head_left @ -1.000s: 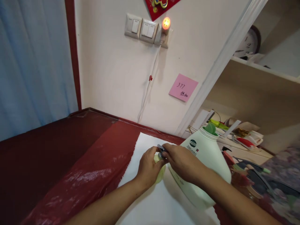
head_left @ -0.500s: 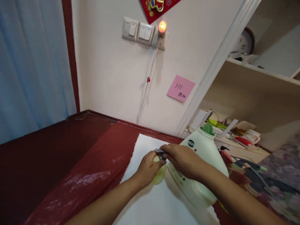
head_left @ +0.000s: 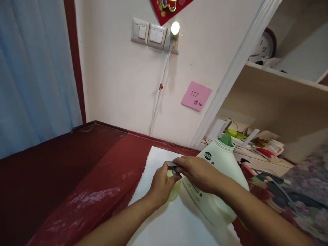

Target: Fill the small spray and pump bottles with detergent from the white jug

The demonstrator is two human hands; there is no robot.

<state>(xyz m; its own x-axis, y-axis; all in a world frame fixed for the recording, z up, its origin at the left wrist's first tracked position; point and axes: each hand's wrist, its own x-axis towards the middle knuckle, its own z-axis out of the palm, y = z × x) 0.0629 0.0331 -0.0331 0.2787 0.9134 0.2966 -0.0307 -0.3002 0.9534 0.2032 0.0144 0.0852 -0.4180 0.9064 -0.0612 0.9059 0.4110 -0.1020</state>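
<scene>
A pale yellow-green rounded object [head_left: 175,192] stands on a white sheet [head_left: 166,225]; its exact kind is unclear. My left hand [head_left: 159,184] is closed around its upper part, thumb and fingers on either side. From above, my right hand [head_left: 197,172] pinches a small flat grey metal piece [head_left: 172,164] over a dark, shiny part at the object's top. My fingers hide most of that metal piece. Just right of the object, behind my right forearm, is a large pale green detergent jug [head_left: 225,162] with a green spout [head_left: 225,139] in its mouth.
Red plastic sheeting [head_left: 102,177] covers the table under the white sheet. A wall with switches [head_left: 149,33], a plugged-in light [head_left: 175,29] and a pink note [head_left: 196,96] rises behind. Shelves with clutter [head_left: 266,152] stand at right; a blue curtain [head_left: 36,68] hangs left.
The plugged-in light has turned from orange to white. The view has shifted slightly. Both hands keep nearly the same place and hold at the top of the rounded object.
</scene>
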